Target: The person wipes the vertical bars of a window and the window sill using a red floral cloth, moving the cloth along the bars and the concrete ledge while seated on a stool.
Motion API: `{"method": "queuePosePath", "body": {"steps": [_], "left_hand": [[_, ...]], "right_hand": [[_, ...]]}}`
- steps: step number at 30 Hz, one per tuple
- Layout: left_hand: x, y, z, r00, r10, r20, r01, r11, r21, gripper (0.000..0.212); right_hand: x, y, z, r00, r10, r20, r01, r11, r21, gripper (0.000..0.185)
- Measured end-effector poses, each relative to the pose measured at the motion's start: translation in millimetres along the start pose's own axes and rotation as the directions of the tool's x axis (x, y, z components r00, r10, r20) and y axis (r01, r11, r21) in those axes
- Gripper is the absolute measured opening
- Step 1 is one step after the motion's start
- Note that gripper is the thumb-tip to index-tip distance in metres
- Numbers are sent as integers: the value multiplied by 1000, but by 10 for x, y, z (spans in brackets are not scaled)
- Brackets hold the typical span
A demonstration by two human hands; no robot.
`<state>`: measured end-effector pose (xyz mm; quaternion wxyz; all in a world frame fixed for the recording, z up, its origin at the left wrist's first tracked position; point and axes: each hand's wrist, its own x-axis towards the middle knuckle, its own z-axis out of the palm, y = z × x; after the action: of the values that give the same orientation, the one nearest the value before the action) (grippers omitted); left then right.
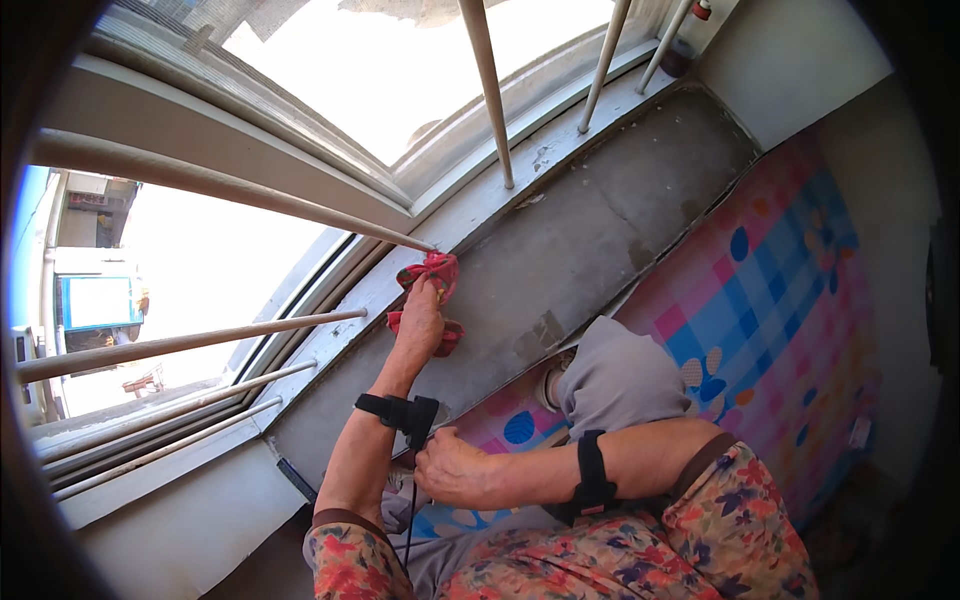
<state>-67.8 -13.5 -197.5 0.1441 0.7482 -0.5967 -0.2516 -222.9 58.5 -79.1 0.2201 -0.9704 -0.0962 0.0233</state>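
My left hand [421, 322] reaches to the windowsill ledge and grips a bunched red patterned cloth [441, 271] near the foot of a window bar. More red cloth [450, 339] shows below and beside this hand, on the grey ledge. My right hand [452, 466] is held low, close to my left forearm, with its fingers curled; what lies between them is hidden. Black straps are around both forearms. A thin black cord [410, 517] hangs just left of my right hand.
Pale round bars [487, 90] stand along the window edge. The grey ledge [570, 217] runs diagonally to a bottle with a red cap [679, 52] in the far corner. A pink and blue patterned sheet [757, 322] lies beside the ledge, under my grey-trousered leg [622, 367].
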Motion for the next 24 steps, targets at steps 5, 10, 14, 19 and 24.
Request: {"method": "queuePosePath", "body": {"steps": [5,10,14,19,24], "left_hand": [[467,613,-23,939,252,-235,-282,954,-102,39],[1042,538,120,935,326,-143,-308,942,132,45],[1041,400,470,964,265,-27,-245,921,304,42],[1001,304,486,940,316,-126,-261,907,330,36],[650,178,380,964,261,-47,-237,927,290,36]], "right_hand": [[-25,25,4,997,78,6,-78,997,14,19],[-114,14,28,999,50,-11,-49,998,40,20],[-91,51,-197,962,32,272,-63,992,107,21],[-128,2,-11,993,65,96,-68,997,26,19],[-135,29,93,997,73,-7,-72,993,93,14]]}}
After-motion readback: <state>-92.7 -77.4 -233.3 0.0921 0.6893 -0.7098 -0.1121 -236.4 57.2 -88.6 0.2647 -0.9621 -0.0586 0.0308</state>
